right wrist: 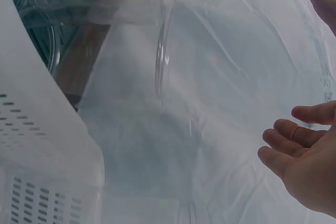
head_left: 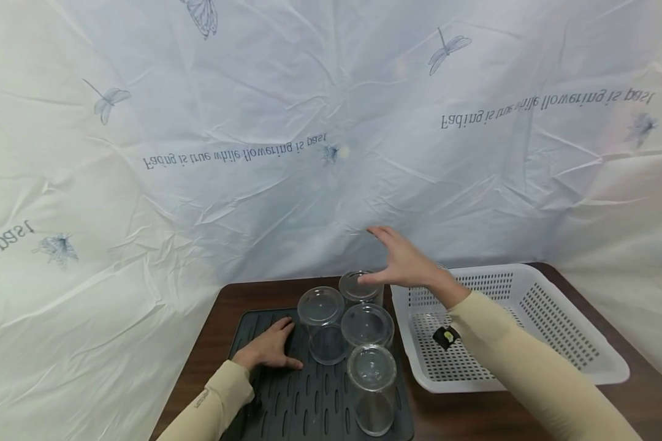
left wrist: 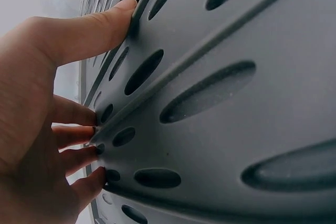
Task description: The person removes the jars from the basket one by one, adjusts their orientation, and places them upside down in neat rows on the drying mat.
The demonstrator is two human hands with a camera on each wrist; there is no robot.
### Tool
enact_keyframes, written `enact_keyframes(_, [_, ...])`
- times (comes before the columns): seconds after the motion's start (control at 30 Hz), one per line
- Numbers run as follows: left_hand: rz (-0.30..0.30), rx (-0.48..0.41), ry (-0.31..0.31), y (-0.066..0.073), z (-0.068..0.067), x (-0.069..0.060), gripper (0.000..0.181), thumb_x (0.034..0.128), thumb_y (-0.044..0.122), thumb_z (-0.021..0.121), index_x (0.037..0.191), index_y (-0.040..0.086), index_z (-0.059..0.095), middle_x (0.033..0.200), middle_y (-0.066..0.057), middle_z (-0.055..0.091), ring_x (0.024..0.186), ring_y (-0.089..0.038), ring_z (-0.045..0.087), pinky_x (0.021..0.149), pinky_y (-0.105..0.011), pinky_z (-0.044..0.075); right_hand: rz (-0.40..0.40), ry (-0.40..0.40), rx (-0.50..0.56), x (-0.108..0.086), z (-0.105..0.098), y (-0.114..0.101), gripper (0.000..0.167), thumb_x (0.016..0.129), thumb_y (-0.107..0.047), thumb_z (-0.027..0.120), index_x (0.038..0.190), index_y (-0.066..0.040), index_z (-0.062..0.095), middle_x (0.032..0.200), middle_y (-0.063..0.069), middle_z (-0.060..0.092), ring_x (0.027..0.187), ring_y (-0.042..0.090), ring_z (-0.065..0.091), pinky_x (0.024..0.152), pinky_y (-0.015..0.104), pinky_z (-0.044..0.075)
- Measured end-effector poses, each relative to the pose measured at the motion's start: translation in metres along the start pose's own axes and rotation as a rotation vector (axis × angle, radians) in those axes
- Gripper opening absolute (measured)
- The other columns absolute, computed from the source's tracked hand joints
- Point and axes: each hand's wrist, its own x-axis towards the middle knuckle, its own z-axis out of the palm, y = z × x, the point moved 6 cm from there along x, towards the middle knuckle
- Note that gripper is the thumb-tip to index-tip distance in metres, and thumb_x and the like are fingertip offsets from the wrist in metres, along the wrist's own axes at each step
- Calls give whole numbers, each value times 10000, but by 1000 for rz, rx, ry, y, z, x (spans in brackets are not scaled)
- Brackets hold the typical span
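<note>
My left hand point(head_left: 270, 348) rests on the left part of a dark ribbed draining mat point(head_left: 287, 398). In the left wrist view the thumb and fingertips touch the slotted surface of the mat point(left wrist: 210, 93). Several clear cylindrical containers stand to the right of that hand: one nearest it point(head_left: 327, 343), a middle one point(head_left: 367, 326), a front one point(head_left: 374, 410) and a back one point(head_left: 358, 286). Up in the air by the back container is my right hand point(head_left: 405, 263), thumb and fingers spread, holding nothing. The right wrist view also shows this hand point(right wrist: 310, 166) with nothing in its grasp.
A white perforated basket point(head_left: 430, 387) stands right of the mat, beneath my right forearm. Inside the basket area shows a small black object with a yellow-green spot point(head_left: 445, 337), perhaps on the wrist. Behind the brown table point(head_left: 215, 331) hangs a printed white sheet point(head_left: 309, 202).
</note>
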Motion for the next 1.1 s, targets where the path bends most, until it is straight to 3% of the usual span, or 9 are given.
enact_keyframes(0.33, [3, 3, -4, 0, 0, 1, 1048, 728, 587, 788, 1482, -11, 374, 1570, -202, 271, 1418, -381, 332, 1074, -543, 384, 72, 87, 11, -14, -20, 22, 1130, 684, -591, 813, 1546, -108, 264, 1566, 163, 293, 1430, 388, 279, 1093, 632, 300])
enact_keyframes(0.7, [6, -11, -2, -1, 2, 0, 1040, 732, 572, 793, 1478, -20, 375, 1566, -210, 273, 1418, -386, 329, 1074, -552, 379, 142, 117, 13, -27, -31, 50, 1091, 722, -557, 802, 1549, -102, 256, 1573, 168, 282, 1427, 399, 281, 1068, 646, 315])
enact_keyframes(1.1, [14, -9, -1, -2, 2, 2, 1050, 730, 583, 788, 1480, -22, 371, 1567, -211, 272, 1416, -391, 329, 1080, -558, 370, 248, 173, 136, -47, -39, 80, 1093, 771, -517, 787, 1570, -99, 168, 1576, 200, 252, 1412, 441, 277, 1101, 618, 293])
